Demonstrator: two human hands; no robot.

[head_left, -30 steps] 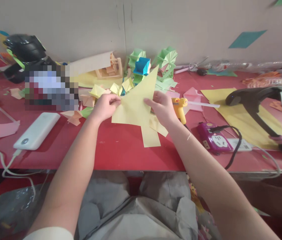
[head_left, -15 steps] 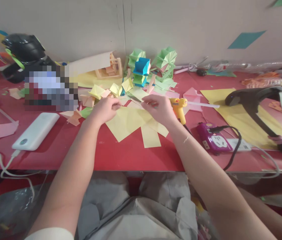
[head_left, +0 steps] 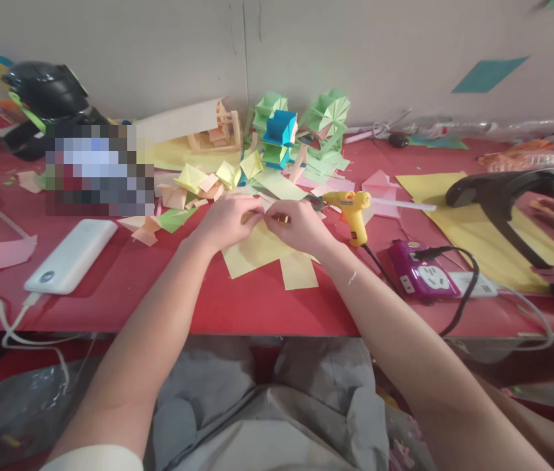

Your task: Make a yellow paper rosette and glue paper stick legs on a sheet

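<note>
My left hand and my right hand meet over the middle of the table, fingers pinched and fingertips nearly touching. What they pinch, if anything, is too small or too covered to make out. Below them lies pale yellow paper, partly hidden by the hands, with a yellow strip beside it. Just past my right hand is a dark green loop, perhaps a scissor handle. Close by on the right, a yellow glue gun has a clear glue stick poking out of its back.
Folded yellow paper pieces pile up beyond my hands. Behind them stand a blue-and-green paper model and a green one. A white power bank lies left; a purple power strip and cords lie right. Someone's arm shows lower right.
Both hands have come together from apart, the left moving right and the right slightly left and down. More of the glue gun and the green loop now shows.
</note>
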